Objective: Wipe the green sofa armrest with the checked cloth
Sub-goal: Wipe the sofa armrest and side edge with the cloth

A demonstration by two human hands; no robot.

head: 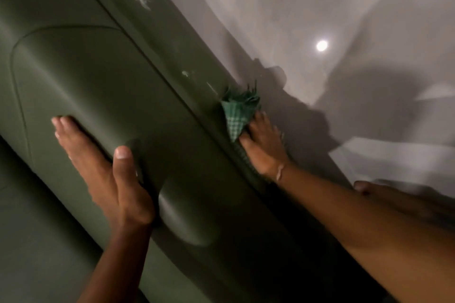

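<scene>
The green sofa armrest runs diagonally from upper left to lower right, with pale smudges on its top strip. My right hand presses the green-and-white checked cloth against the armrest's outer edge; the cloth bunches out past my fingertips. My left hand lies flat on the armrest's broad padded face, fingers together, thumb raised, holding nothing.
A glossy grey floor lies beyond the armrest and reflects round ceiling lights. A foot shows at the right beside my forearm. The sofa seat is at the lower left.
</scene>
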